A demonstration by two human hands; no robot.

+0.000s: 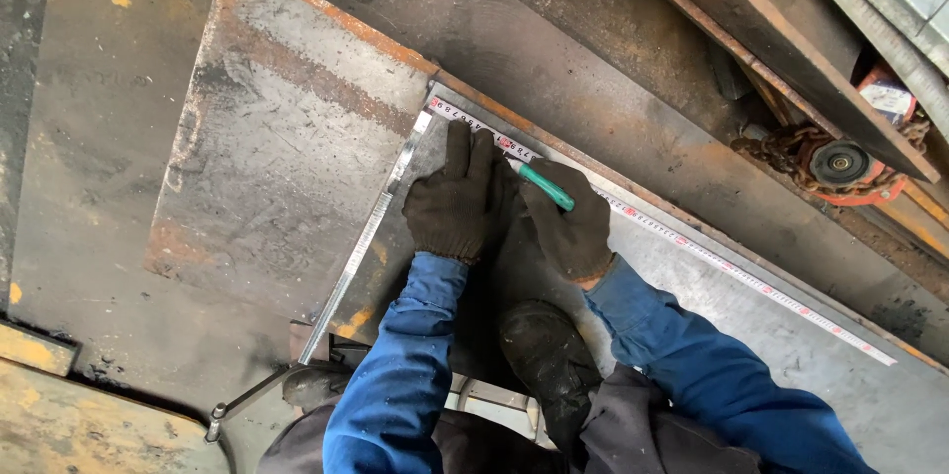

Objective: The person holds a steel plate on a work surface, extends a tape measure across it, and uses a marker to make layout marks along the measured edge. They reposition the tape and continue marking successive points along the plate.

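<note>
A rusty, grey steel plate (287, 148) covered the workshop floor. On it lay a large L-shaped steel square (692, 252) with red-marked graduations. The gloved left hand (457, 199) pressed flat, fingers spread, on the square near its corner. Just beside it, the gloved right hand (571, 227) was clenched around a green marker (542, 185), its tip against the graduated edge.

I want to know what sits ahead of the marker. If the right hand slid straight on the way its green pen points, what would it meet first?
The right hand aims the green pen up and left. Its tip already looks to be at the long arm of the steel square, beside the left hand fingertips; beyond lies the rusty plate edge.
</note>
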